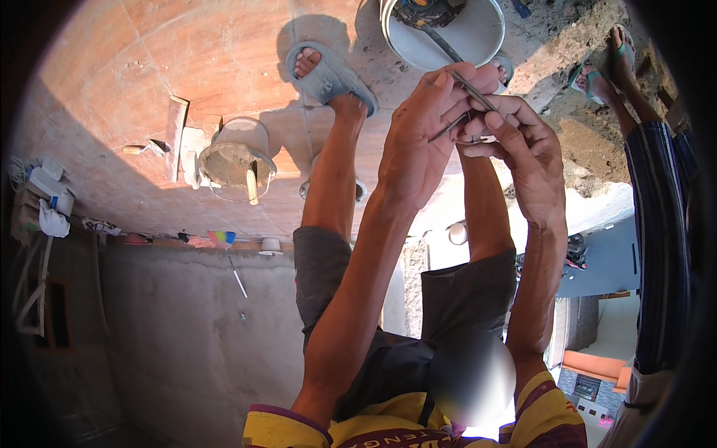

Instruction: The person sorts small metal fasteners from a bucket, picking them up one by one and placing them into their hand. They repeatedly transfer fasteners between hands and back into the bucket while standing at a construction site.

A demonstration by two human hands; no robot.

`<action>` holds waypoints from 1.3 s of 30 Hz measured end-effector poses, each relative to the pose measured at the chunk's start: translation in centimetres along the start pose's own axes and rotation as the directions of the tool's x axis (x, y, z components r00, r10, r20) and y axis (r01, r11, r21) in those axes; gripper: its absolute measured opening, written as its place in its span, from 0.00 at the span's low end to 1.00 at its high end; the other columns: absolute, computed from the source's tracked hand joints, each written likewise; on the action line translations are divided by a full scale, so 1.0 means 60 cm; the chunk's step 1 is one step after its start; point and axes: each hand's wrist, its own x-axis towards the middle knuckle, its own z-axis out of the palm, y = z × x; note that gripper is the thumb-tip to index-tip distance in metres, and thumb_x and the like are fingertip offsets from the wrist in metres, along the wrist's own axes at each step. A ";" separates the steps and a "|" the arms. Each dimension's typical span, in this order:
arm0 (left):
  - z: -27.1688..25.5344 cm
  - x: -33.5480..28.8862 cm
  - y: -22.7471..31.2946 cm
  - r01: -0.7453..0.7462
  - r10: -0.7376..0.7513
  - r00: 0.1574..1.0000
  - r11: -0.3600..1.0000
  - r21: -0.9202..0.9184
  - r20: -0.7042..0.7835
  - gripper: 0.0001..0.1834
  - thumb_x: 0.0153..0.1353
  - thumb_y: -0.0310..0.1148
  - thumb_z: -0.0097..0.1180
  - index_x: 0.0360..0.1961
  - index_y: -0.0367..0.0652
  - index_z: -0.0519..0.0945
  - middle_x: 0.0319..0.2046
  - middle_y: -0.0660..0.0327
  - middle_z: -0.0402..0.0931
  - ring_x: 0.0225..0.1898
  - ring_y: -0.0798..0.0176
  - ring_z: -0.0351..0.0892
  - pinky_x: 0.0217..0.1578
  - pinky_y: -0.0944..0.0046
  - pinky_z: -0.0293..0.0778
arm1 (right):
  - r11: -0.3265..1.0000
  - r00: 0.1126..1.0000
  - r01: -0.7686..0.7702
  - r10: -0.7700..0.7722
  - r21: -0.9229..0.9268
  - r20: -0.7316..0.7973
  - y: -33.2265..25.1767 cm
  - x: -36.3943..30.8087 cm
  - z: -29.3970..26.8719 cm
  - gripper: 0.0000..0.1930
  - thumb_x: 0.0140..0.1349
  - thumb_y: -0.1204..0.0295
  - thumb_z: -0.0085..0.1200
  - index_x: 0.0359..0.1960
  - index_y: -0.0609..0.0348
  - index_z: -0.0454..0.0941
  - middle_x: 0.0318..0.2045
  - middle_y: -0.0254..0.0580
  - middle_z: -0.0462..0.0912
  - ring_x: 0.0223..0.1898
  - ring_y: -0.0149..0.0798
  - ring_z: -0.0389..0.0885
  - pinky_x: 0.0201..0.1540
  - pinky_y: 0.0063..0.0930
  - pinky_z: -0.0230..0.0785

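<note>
Thin dark rod [476, 94] is held up between the person's two bare hands, right of centre, above the reddish tiled floor [187, 45].

From the far left, pale boxes [45, 183] and a white bag [54, 222] sit near one end of the grey wall [187, 313]. Next comes a wooden-handled trowel [142, 149], lying on the floor just beside a long wooden board [176, 138]. Right of the board stands a pale mortar bucket [248, 133] with a thin wire bail, filled with grey-brown mortar [224, 160]; a wooden handle [252, 187] juts over its rim.

Near the middle, the person's left foot rests on the floor in a grey slide sandal [328, 78]. The left hand [426, 112] reaches up beside it, its fingers pinched on the rod's upper stretch. A second thin dark piece [448, 128] slants between the palms; whether it joins the rod is hard to tell, since the fingers cover the crossing. Beyond the hands stands a large white bucket [485, 37] with dark objects [429, 11] inside.

The right hand [530, 145] comes in from the other side, thumb and curled fingers closed on the rod's lower end. Farther right, loose soil [590, 157] spreads over the ground, and at the edge stands another person in dark striped trousers [657, 224] and green-strapped flip-flops [590, 82].
</note>
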 end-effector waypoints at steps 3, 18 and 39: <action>-0.009 0.001 -0.005 -0.011 0.012 1.000 0.997 -0.076 0.017 0.23 0.85 0.45 0.39 0.67 0.39 0.70 0.75 0.39 0.65 0.76 0.45 0.65 0.73 0.49 0.65 | 0.997 0.999 0.036 -0.035 0.062 -0.022 0.015 0.001 0.006 0.14 0.75 0.75 0.57 0.58 0.70 0.78 0.43 0.45 0.87 0.46 0.39 0.91 0.53 0.33 0.87; -0.010 -0.001 0.002 -0.072 0.053 0.991 0.984 -0.160 -0.120 0.19 0.84 0.47 0.45 0.62 0.45 0.71 0.71 0.40 0.72 0.74 0.46 0.70 0.68 0.49 0.73 | 0.959 0.998 0.051 -0.037 0.277 -0.054 0.045 0.019 0.017 0.14 0.75 0.78 0.57 0.58 0.74 0.80 0.44 0.52 0.89 0.45 0.44 0.92 0.54 0.37 0.88; -0.020 0.012 -0.012 -0.212 0.195 0.953 0.976 -0.051 -0.231 0.29 0.83 0.47 0.49 0.72 0.36 0.64 0.76 0.40 0.63 0.78 0.45 0.62 0.79 0.47 0.61 | 0.908 0.976 0.170 -0.102 0.382 -0.191 0.017 0.064 0.023 0.17 0.79 0.75 0.45 0.56 0.80 0.78 0.52 0.65 0.87 0.51 0.53 0.91 0.57 0.39 0.88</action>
